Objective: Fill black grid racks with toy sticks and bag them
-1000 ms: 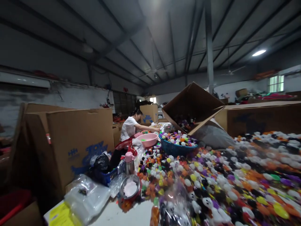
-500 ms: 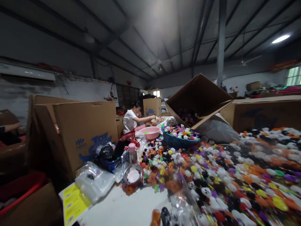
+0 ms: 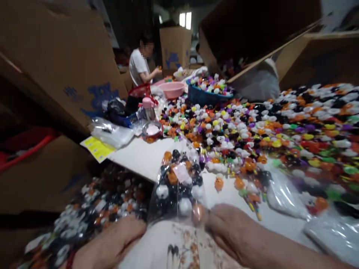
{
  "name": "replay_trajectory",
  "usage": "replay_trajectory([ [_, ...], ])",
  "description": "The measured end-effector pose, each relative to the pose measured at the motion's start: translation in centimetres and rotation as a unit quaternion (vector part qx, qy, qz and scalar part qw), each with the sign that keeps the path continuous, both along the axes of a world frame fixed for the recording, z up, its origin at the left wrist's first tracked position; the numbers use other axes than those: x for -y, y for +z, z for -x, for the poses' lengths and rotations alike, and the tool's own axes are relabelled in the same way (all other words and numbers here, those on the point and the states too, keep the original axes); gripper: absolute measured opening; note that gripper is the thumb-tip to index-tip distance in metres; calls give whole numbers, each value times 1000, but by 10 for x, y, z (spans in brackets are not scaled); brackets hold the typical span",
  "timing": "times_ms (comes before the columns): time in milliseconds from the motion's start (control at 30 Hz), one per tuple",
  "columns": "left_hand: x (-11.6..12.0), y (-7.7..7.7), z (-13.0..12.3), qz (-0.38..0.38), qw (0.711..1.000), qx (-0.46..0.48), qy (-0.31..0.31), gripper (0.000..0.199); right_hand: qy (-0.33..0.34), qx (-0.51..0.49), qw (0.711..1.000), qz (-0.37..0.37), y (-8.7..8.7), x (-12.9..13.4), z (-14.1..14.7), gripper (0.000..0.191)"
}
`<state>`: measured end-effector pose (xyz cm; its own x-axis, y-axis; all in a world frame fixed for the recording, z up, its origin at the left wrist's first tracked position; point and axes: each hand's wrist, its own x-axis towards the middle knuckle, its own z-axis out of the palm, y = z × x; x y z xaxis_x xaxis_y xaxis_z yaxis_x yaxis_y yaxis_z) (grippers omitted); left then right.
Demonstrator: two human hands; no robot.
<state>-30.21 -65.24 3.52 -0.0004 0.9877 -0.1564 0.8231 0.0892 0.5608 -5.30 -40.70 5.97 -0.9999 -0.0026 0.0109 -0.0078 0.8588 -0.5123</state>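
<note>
A clear plastic bag (image 3: 179,186) is stretched in front of me at the table's near edge. Black, white and orange toy heads fill it, and a small pale slip shows through the film. My left hand (image 3: 120,233), fingers curled, grips the bag's lower left edge. At its lower right corner my right hand (image 3: 231,226) is closed on the film, and its fingertips are mostly hidden. An orange toy head (image 3: 218,183) lies on the white table (image 3: 137,156) to the right of the bag.
A big heap of small coloured toys (image 3: 238,130) spreads across the table. Filled bags lie in a carton (image 3: 70,216) at lower left. Behind are a blue basin (image 3: 207,98), a pink basin (image 3: 171,90) and a person (image 3: 138,67). Flat plastic bags (image 3: 286,196) lie at right.
The view has tilted down, and both my hands with the filled bag are now in sight. The person at the back has drawn an arm in from the bowl.
</note>
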Motion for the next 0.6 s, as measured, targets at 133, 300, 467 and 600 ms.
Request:
replay_trajectory([
  [133,-14,18,1,-185,975,-107,63,28,-88,-140,986,-8,6,-11,15,15],
  [300,-57,50,17,-268,943,-128,150,33,-230,-147,928,254,22,-40,62,14],
  [467,-97,85,46,-263,943,-22,202,36,-204,-106,932,279,57,-63,102,35],
  [600,-115,117,65,-291,935,34,201,33,-151,-97,984,-10,87,-69,128,17],
])
